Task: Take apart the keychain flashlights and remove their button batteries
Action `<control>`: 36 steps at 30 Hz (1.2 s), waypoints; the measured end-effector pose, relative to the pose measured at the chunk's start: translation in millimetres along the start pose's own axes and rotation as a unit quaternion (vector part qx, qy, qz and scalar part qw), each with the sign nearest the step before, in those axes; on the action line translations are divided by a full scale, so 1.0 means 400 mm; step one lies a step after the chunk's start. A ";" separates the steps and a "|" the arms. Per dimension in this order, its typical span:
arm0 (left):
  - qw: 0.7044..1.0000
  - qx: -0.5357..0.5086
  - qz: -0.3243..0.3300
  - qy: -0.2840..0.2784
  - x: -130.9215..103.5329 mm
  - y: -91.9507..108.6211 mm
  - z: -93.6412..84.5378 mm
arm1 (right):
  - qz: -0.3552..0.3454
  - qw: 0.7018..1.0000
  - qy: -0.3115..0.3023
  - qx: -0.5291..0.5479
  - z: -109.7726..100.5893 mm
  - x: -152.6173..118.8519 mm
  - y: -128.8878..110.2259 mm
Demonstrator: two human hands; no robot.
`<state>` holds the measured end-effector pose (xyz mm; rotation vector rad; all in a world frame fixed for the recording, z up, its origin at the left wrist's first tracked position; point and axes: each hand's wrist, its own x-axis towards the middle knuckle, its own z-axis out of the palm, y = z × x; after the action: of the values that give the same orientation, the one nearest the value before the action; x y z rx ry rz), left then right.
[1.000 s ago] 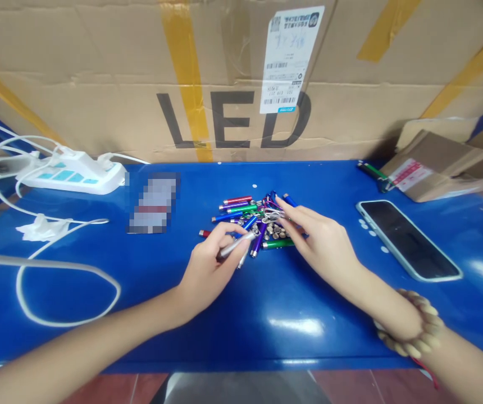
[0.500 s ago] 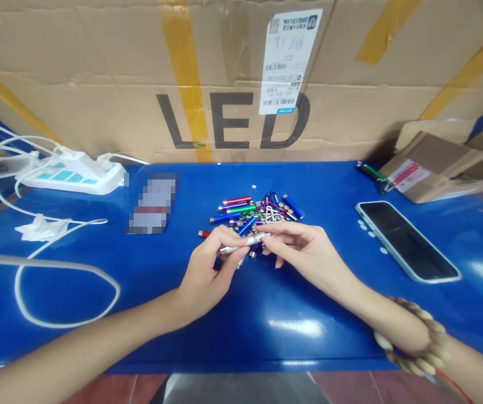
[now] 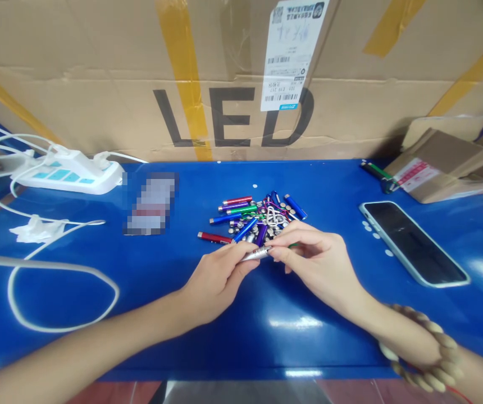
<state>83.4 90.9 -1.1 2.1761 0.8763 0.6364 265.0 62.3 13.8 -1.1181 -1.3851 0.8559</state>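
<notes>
My left hand [image 3: 220, 278] is closed round the body of a silver mini flashlight [image 3: 256, 254], a slim metal tube with dark print on its side. At the tube's right end, the thumb and forefinger of my right hand [image 3: 315, 255] are pinched together; the exact part they grip is partly hidden by the fingertips. Just beyond both hands lies a pile of similar tubes, among them a red tube [image 3: 214, 238], a blue tube [image 3: 295, 206] and a green tube [image 3: 247, 210]. Silver clips [image 3: 273, 216] and small round metal pieces are mixed in.
A phone [image 3: 414, 241] lies at the right beside several small white discs, before an open cardboard box [image 3: 439, 163]. At the left are a white power strip [image 3: 73, 174], looping cables and a pixelated object [image 3: 152, 203]. A large carton [image 3: 119, 112] stands behind the blue table [image 3: 241, 348].
Both hands have moved slightly right and toward me with the silver mini flashlight. My left hand now covers more of the tube. The view has shifted a little.
</notes>
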 end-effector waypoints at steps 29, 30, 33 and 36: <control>0.982 0.153 -0.012 0.109 0.032 -0.034 -0.037 | -0.019 0.995 0.019 -0.092 -0.037 0.030 0.016; 0.982 0.155 -0.002 0.109 0.033 -0.034 -0.038 | -0.020 0.995 0.008 -0.096 -0.036 0.029 0.014; 0.980 0.155 0.040 0.117 0.034 -0.031 -0.037 | -0.023 0.994 -0.006 -0.105 -0.033 0.030 0.011; 0.973 0.162 0.083 0.140 0.035 -0.034 -0.036 | -0.020 0.994 -0.007 -0.109 -0.032 0.033 0.010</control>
<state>77.7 114.2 0.5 2.5114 1.0065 0.9593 279.1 74.6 15.8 -1.2481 -1.5349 0.6961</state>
